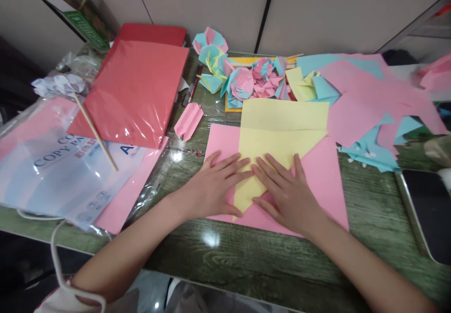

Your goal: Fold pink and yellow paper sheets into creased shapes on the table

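A yellow sheet of paper [278, 144], its lower corner folded over diagonally, lies on a larger pink sheet of paper [327, 186]. My left hand [214, 186] rests on the left edge of the yellow paper, palm down and fingers spread. My right hand [289, 195] presses flat on the slanted folded edge, its fingertips close to those of the left. Neither hand grips anything. Part of the yellow paper is covered by my fingers.
Folded paper flowers [241, 80] sit behind the sheets. Red paper packs [141, 87], a copy paper pack [70, 172] and a wooden stick [95, 132] lie left. A small folded pink paper [189, 121] is nearer. Cut paper scraps [362, 97] and a phone [428, 209] are right.
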{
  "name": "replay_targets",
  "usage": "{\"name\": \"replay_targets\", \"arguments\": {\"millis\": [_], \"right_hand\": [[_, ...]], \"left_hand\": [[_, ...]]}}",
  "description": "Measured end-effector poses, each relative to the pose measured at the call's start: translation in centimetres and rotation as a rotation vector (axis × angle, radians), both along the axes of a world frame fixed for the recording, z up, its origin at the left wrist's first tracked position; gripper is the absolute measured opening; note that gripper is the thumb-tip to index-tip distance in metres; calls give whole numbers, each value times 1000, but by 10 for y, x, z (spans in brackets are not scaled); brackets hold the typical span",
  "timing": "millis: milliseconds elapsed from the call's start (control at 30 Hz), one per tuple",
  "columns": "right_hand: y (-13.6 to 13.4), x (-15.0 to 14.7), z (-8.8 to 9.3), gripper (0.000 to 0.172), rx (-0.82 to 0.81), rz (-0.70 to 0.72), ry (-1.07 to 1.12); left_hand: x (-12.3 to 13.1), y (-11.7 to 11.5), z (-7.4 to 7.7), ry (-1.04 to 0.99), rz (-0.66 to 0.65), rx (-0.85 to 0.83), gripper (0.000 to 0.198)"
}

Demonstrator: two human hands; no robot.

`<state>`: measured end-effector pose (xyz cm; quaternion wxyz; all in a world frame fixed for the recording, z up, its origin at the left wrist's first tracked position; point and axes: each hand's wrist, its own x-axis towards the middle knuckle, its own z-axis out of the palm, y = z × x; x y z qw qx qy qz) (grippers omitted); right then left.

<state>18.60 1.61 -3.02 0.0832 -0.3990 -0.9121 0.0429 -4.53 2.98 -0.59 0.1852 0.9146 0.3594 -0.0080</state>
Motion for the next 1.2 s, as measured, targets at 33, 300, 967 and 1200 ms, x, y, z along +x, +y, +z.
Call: {"name": "replay_targets", "arguments": {"millis": [33, 300, 967, 1200], "right_hand": [[-1, -1, 0, 71, 1, -5, 0], [-3, -4, 1, 67, 6, -25, 0], [-15, -20, 2, 75, 30, -117, 12], [-17, -20, 2, 75, 33, -127, -13]], "left_hand": [[0, 0, -1, 4, -2, -3, 90], [-2, 1, -5, 10, -26, -31, 90], [-3, 1, -2, 14, -34, -67, 92], [-3, 1, -4, 15, -33, -69, 94]]}}
